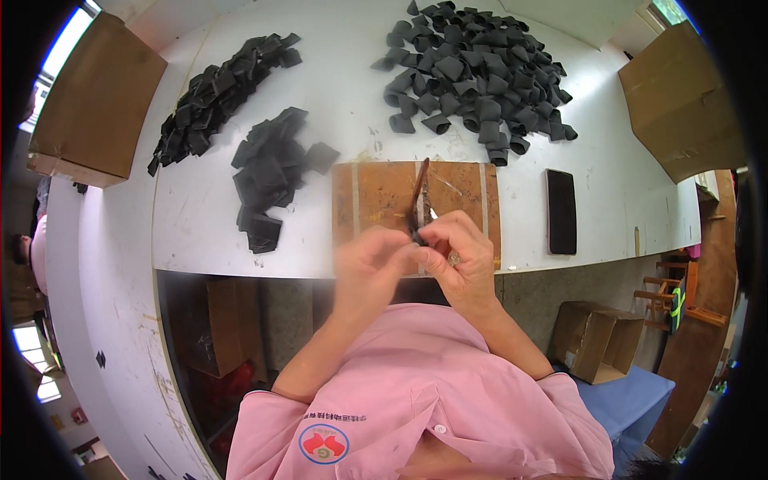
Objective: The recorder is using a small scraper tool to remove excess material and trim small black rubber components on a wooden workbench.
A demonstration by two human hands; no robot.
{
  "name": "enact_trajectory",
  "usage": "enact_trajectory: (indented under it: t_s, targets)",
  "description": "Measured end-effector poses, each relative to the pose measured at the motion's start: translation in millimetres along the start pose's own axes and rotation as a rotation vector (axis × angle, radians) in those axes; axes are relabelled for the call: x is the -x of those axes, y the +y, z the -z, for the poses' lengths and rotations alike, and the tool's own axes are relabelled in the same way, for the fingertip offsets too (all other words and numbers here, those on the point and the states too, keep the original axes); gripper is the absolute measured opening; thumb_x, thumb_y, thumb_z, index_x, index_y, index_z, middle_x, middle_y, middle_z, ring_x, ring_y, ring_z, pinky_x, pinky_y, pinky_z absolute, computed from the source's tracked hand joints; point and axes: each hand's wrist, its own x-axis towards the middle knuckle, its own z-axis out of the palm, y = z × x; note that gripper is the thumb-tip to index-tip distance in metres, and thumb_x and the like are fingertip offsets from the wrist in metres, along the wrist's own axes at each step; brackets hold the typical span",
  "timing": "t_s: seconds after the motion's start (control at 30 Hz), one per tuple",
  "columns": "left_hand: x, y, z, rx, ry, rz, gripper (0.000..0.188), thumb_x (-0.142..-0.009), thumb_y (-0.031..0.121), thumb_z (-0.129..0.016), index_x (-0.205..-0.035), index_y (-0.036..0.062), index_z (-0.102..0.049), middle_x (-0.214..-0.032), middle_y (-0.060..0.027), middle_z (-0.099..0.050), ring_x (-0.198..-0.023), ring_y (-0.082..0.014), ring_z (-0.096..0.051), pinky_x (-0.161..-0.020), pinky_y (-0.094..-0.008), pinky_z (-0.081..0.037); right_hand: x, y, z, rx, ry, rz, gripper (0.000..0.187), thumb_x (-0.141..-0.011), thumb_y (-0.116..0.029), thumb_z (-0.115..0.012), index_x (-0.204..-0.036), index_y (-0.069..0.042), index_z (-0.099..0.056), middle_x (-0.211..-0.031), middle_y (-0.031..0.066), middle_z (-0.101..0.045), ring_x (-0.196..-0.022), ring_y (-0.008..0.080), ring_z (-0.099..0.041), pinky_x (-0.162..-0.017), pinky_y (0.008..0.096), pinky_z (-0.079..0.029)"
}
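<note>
My left hand [372,258] and my right hand [462,254] meet over the near part of a brown board [364,196]. Both are closed, fingertips pinched around a small dark piece [417,237] that they mostly cover. The left hand is slightly blurred. Just beyond the fingertips, a thin dark brown strip or stick [420,188] points away from me over the board; its lower end is hidden at my fingers, and I cannot tell if they touch it. Pale tape strips cross the board.
Flat dark grey pieces form one heap [268,172] left of the board and another [216,92] farther left. Rolled grey pieces [480,76] are piled at the far right. A black phone [562,212] lies right of the board. Cardboard boxes [100,96] [680,104] flank the white table [336,88].
</note>
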Motion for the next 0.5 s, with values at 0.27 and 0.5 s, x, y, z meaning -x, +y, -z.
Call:
enact_trajectory:
  t_s: [0.27,0.5]
  targets:
    - [-0.1,-17.5,-19.1,-0.288,0.321,-0.266,0.008,-0.074,-0.003,-0.059,-0.080,0.0000,-0.055,-0.064,-0.0036,-0.057,-0.052,-0.0069,-0.053,-0.046,-0.0179,-0.040,-9.3,6.2,-18.1,0.510,0.145,0.370,0.010,-0.066,0.001,-0.062,-0.073,-0.001,-0.055,-0.071,0.0090,-0.052,-0.061,0.0245,-0.053,-0.049,0.0322,-0.044]
    - [-6.6,11.7,4.8,0.901,-0.062,0.366,0.017,-0.075,-0.005,-0.054,-0.091,-0.0001,-0.051,-0.072,-0.0016,-0.055,-0.044,-0.0013,-0.036,-0.039,-0.0152,-0.026,-10.7,6.4,-1.7,-0.483,0.030,-0.368,0.007,-0.071,-0.002,-0.062,-0.077,0.000,-0.058,-0.071,0.0038,-0.056,-0.065,0.0106,-0.055,-0.057,0.0216,-0.044]
